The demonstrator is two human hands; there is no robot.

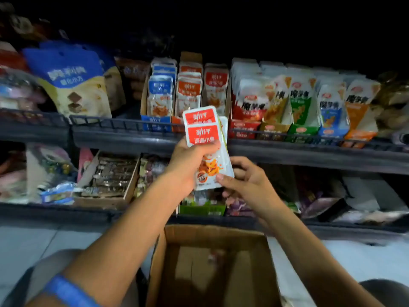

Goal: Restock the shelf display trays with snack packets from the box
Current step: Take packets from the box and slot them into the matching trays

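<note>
Left hand [188,165] grips a small stack of red-topped snack packets [205,138] upright, and the right hand [247,180] pinches the bottom corner, probably squaring them up to slide in. They're just below the red tray [190,94]. The cardboard box [212,262] looks nearly empty, though it's blurry.

Upright red-white snack packets [204,138] before trays [188,94]

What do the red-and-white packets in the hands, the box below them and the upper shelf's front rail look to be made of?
Red-and-white snack packets: glossy plastic film, judging by the sheen and flat sealed edges. Open brown box: matte corrugated cardboard, with folded flaps. Dark slotted shelf rail: probably moulded plastic or painted metal; the dim light leaves it open.
</note>
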